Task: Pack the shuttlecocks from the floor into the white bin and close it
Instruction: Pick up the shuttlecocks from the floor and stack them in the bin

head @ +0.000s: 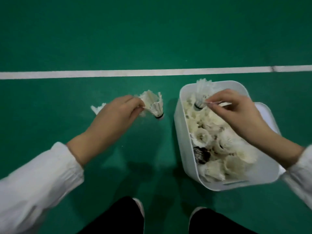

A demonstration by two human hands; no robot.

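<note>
Knees (118,217) below; left fingers (135,102) pinch 1 shuttlecock (154,105), right fingers (217,98) pinch another (201,93) over bin (182,132).

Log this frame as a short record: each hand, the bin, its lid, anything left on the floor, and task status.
left hand: pinches the first shuttlecock by its feathers, above the floor, left of the bin
right hand: pinches the second shuttlecock over the bin's far end
bin: white, open, nearly full of shuttlecocks
lid: not on; white piece at the bin's right side, likely the lid
floor: loose shuttlecock partly hidden behind the left hand
status: packing unfinished, bin not yet closed
</note>
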